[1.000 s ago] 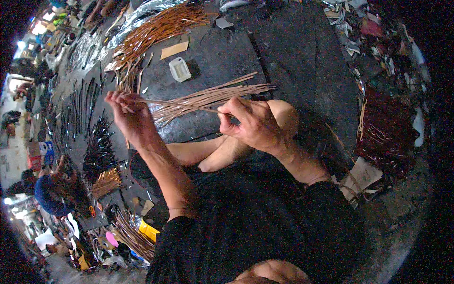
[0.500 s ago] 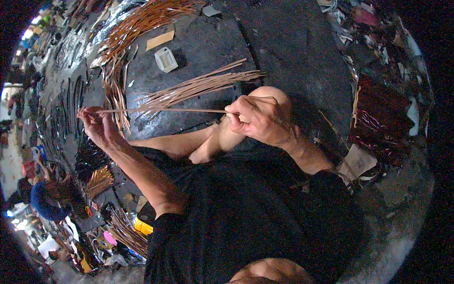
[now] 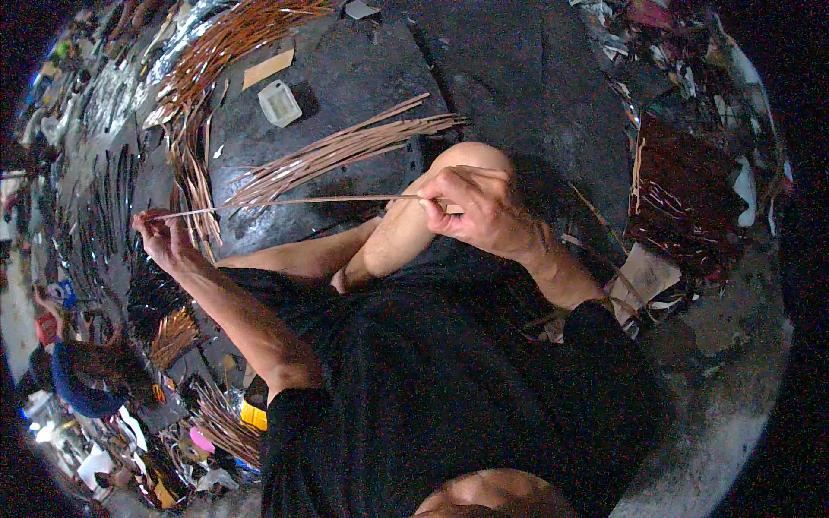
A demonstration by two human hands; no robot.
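Head view showed one narrow brown strip (image 3: 328, 199) drawn nearly straight between the two hands, above the person's folded legs. The hands had moved wider apart over the last second, so the strip, slanting and crossed by another length a second earlier, now ran as a single line, its span between the hands plain to see.

The left hand (image 3: 170, 246) was reached out to the left, its fingertips closed together about the strip's left end, though exactly which fingers gripped was too blurred to tell. The right hand (image 3: 471, 207) hung in front of the bare knee (image 3: 471, 155), thumb and forefinger pinched shut on the other end, remaining fingers curled.

Just beyond lay a bundle of similar brown strips (image 3: 337, 151) on a dark board (image 3: 363, 65); farther out were a white plastic tray (image 3: 280, 104), a tan rectangular piece (image 3: 268, 69) and a heap of orange-brown strips (image 3: 233, 43).
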